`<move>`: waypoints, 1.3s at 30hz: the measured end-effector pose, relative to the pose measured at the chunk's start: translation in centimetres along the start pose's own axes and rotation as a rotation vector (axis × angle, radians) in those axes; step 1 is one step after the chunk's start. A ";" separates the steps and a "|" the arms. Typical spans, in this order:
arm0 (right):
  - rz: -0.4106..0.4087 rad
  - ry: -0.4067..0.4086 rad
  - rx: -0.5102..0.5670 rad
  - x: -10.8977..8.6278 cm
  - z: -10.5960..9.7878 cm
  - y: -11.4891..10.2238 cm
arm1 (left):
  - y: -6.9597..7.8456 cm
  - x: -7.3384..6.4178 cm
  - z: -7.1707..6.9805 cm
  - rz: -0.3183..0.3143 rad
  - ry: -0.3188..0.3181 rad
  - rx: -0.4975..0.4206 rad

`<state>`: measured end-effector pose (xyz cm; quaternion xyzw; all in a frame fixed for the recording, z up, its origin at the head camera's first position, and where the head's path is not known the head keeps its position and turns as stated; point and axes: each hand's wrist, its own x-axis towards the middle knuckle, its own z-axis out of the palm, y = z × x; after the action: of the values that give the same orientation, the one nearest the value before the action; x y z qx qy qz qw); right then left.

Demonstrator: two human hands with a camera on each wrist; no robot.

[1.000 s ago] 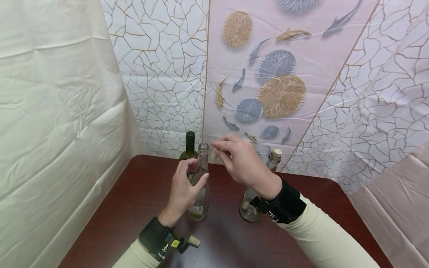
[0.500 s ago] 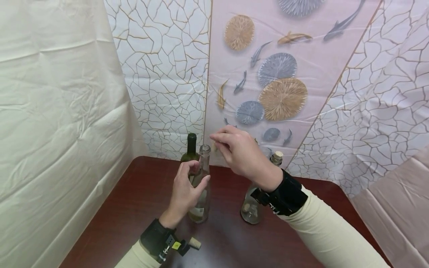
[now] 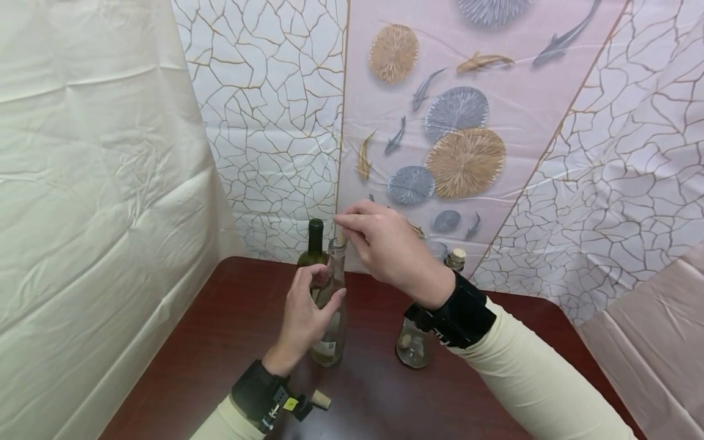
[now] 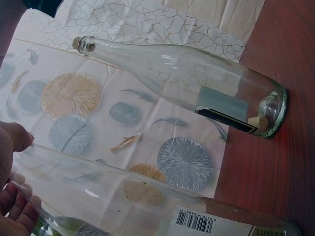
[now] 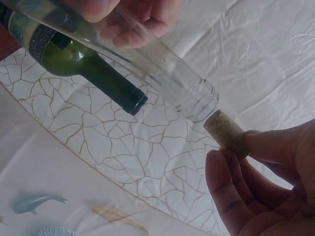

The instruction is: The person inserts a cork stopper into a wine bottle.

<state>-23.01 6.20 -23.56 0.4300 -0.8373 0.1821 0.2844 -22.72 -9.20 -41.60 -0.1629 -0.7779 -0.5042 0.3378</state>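
My left hand (image 3: 304, 315) grips a clear glass bottle (image 3: 337, 266) below its neck, thumb on one side and fingers on the other. The bottle stands upright on the table with its mouth uncovered. Between thumb and fingertips, my right hand (image 3: 387, 249) pinches a cork (image 5: 227, 133). In the right wrist view one end of this cork sits right at the bottle's rim; whether it touches the glass I cannot tell. In the left wrist view a barcode label (image 4: 197, 221) shows on the lower part of the gripped bottle.
A dark green bottle (image 3: 315, 241) stands close behind the gripped one. To the right, partly behind my right forearm, is another clear bottle (image 4: 197, 73), stoppered with a cork (image 3: 458, 255) and holding a loose cork (image 4: 258, 122) inside. One more cork (image 3: 321, 400) lies near my left wrist.
My right hand has carried the cork leftward, from beside the bottle's neck to over its mouth. My left hand stays on the bottle with little movement.
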 end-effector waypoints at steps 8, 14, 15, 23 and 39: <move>-0.012 -0.022 -0.040 0.2 0.4 -0.2 | -0.2 -0.1 0.0 0.015 -0.007 0.012; -0.031 -0.026 -0.040 0.1 0.8 -0.1 | -0.2 -0.2 0.1 0.006 -0.002 -0.006; -0.033 -0.031 -0.040 0.0 0.9 -0.1 | -0.2 -0.2 0.1 0.010 0.000 -0.011; -0.063 -0.054 -0.045 -0.2 1.3 0.0 | -0.3 -0.1 0.1 0.005 -0.002 -0.020; -0.068 -0.007 -0.055 -0.5 1.8 -0.2 | 3.8 0.1 -1.0 0.001 0.015 -0.025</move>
<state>-23.24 5.40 -25.24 0.4509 -0.8278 0.1476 0.2993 -20.18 -8.48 -38.68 -0.1639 -0.7690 -0.5147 0.3419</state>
